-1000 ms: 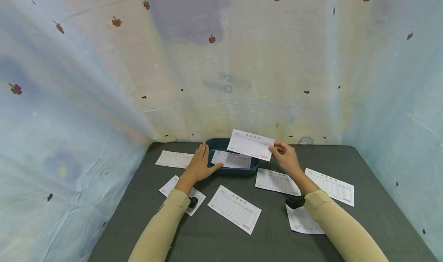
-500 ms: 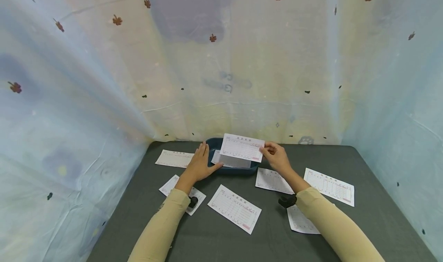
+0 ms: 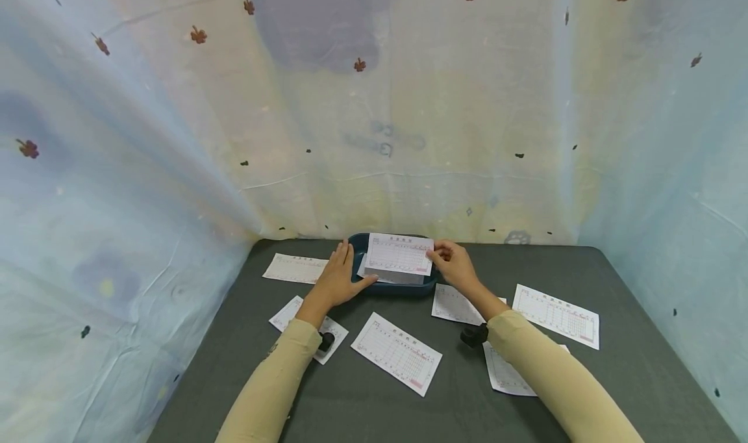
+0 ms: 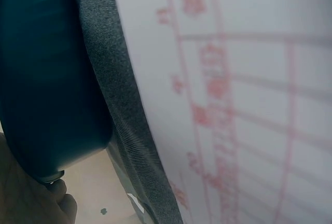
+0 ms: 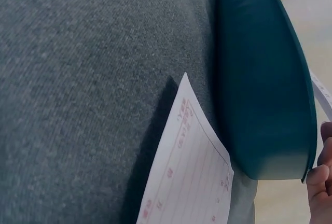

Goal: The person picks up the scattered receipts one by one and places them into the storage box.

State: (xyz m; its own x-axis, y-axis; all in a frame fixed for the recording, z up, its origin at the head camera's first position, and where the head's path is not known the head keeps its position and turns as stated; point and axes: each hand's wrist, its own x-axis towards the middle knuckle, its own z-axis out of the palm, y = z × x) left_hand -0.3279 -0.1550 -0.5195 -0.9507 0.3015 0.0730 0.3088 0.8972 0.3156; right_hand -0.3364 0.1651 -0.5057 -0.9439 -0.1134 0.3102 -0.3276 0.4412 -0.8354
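Observation:
My right hand (image 3: 456, 264) pinches the right edge of a printed paper form (image 3: 400, 253) with red and black lines. The sheet is above the dark blue tray (image 3: 403, 290), covering most of another form (image 3: 403, 278) inside it. With fingers stretched out, my left hand (image 3: 336, 280) rests at the tray's left end, thumb on the near rim. The right wrist view shows the tray's side wall (image 5: 264, 79) and fingers (image 5: 318, 180) of the right hand by its rim. In the left wrist view, a form (image 4: 233, 105) lies close to the camera.
On the dark grey tabletop (image 3: 350, 404) lie several more printed forms, among them one at front centre (image 3: 397, 353), one at far right (image 3: 557, 316) and one at back left (image 3: 294, 268). Both sleeves partly cover others. A patterned curtain (image 3: 421, 118) hangs behind the table.
My right hand has moved left and slightly down with the form, from the tray's right end to over its middle. The left hand has stayed in place.

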